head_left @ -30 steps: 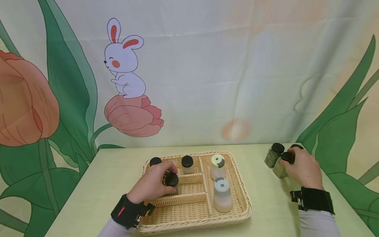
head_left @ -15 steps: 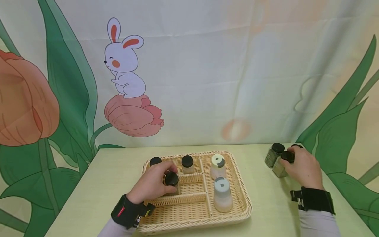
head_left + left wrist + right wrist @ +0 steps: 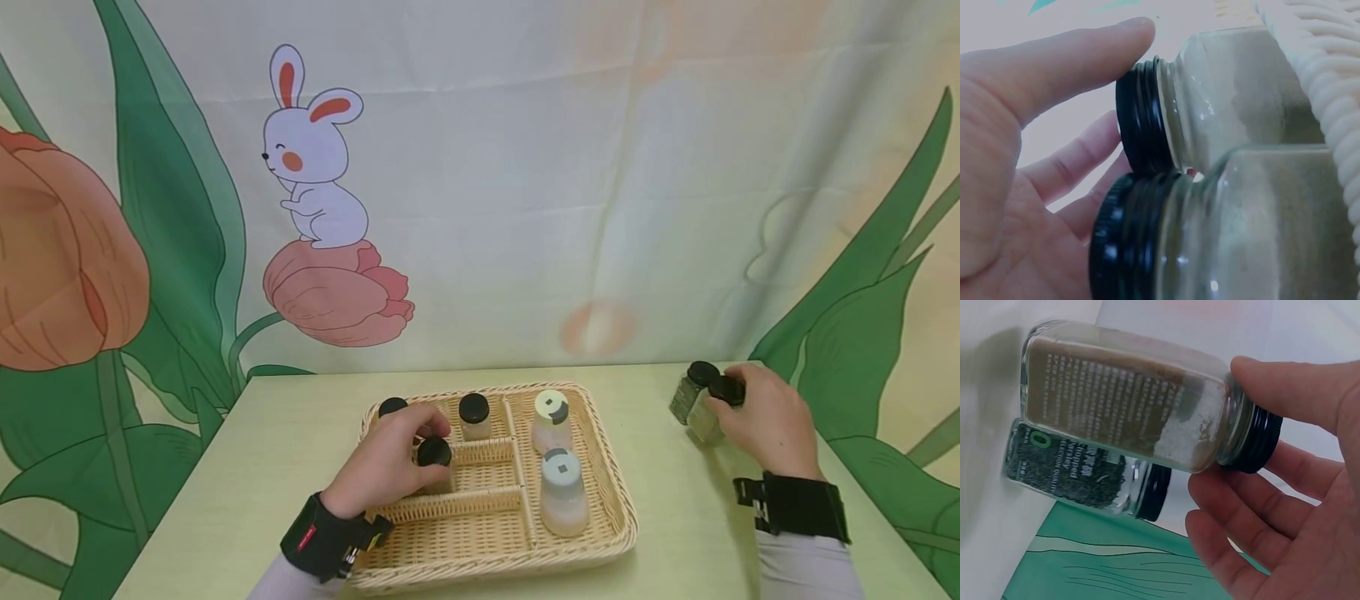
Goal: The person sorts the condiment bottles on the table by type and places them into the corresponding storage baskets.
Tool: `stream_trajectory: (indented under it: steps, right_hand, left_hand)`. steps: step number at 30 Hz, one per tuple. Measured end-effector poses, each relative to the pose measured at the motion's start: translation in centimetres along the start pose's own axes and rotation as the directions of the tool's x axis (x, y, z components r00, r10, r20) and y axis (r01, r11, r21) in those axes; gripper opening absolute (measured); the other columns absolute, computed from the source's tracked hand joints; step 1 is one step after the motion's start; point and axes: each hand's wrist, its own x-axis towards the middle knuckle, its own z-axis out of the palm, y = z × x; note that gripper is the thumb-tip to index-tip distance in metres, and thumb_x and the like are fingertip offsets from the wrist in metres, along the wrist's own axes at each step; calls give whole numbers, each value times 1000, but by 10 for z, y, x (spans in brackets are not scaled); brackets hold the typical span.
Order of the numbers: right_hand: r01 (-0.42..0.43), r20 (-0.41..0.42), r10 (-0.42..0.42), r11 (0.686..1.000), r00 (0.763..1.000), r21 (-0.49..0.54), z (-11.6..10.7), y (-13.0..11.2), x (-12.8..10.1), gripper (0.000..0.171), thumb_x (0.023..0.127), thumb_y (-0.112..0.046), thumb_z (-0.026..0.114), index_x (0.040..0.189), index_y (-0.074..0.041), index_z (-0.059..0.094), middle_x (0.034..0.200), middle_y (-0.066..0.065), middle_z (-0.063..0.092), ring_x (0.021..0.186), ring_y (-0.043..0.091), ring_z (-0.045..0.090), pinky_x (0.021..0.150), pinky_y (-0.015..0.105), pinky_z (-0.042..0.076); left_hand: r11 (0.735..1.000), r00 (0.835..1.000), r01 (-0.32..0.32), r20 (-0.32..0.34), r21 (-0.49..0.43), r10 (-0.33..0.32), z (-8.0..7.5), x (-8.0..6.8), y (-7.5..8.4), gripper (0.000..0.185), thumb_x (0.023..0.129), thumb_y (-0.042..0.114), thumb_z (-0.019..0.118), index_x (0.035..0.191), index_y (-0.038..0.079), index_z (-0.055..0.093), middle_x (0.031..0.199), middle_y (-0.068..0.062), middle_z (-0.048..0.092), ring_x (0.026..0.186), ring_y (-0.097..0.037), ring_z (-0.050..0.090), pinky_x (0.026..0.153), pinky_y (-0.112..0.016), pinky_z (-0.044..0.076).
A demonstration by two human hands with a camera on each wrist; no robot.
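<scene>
Backdrop: printed cloth (image 3: 525,167) with a white rabbit on a pink tulip (image 3: 322,250) and big green leaves hangs behind a pale yellow-green surface (image 3: 300,417).

Basket: woven wicker tray with dividers (image 3: 615,517) sits at the middle of the surface; small black-capped glass jars stand in its left compartments, one at the far left corner (image 3: 392,407) and one further right (image 3: 474,417).

Right compartment: two frosted plastic bottles, one with a pale yellow cap (image 3: 552,421) behind one with a grey cap (image 3: 562,492), both upright.

Left hand: left hand (image 3: 390,467) is inside the basket's left part, fingers curled round a black-capped glass jar of pale powder (image 3: 435,462); in the left wrist view the thumb (image 3: 1079,62) lies along the black threaded cap of one jar and the palm is against the cap of a second jar (image 3: 1222,231), with the basket's rim (image 3: 1329,94) just beside them.

Right hand: right hand (image 3: 768,421) is at the far right of the surface, well apart from the basket, thumb and fingers clamped on the black cap end of a square glass jar of brown and white seasoning (image 3: 1129,406), which is tilted.

Neighbour: square glass jar of green dried herbs with a black cap (image 3: 1079,478) stands just beside the held jar, on the surface.

Wrists: black strap-on bands (image 3: 795,504) on both forearms.
</scene>
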Motion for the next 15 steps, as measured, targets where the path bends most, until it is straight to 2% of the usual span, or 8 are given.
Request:
stream_trajectory:
  steps: [8, 15]
  right_hand:
    - [9, -2, -9, 1000, 1000, 7, -9, -13, 1, 48, 82, -20, 77, 119, 5, 59, 110, 28, 59, 91, 46, 57, 68, 57, 44]
    - [35, -9, -35, 999, 999, 20, -18, -27, 0, 50, 83, -24, 77, 121, 3, 59, 110, 27, 59, 94, 45, 57, 71, 58, 43]
  left_hand:
    - [1000, 999, 12, -31, 13, -12, 0, 0, 2, 43, 68, 24, 90, 100, 28, 61, 97, 11, 63, 92, -12, 63, 79, -36, 52]
    - [1000, 999, -4, -38, 10, 5, 0, -1, 4, 41, 71, 28, 88, 101, 28, 61, 100, 5, 66, 95, -15, 64, 79, -36, 51]
